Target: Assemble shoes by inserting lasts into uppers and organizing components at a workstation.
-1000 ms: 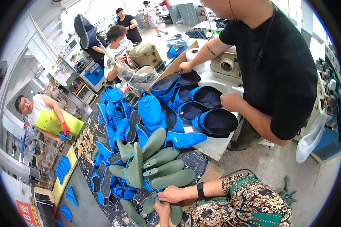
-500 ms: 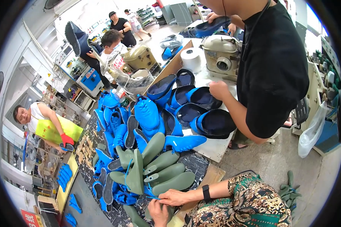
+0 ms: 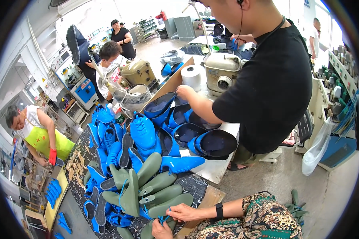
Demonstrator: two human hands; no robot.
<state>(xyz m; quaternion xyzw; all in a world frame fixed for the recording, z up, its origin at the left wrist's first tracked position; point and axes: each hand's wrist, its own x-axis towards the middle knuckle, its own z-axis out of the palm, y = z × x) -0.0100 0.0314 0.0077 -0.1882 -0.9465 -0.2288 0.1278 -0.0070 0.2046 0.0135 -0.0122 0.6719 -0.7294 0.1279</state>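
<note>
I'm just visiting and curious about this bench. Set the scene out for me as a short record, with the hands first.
Left hand: the left hand has its fingers on a blue cord
Right hand: the right hand grips the same cord, black band at the wrist
Cord: knotted or not, too small to tell
Close by: green foot forms, some overlapping
Beyond them: heaped blue shoes
Across the bench: person in black shirt
Far left: person in yellow apron, one red glove visible
</note>
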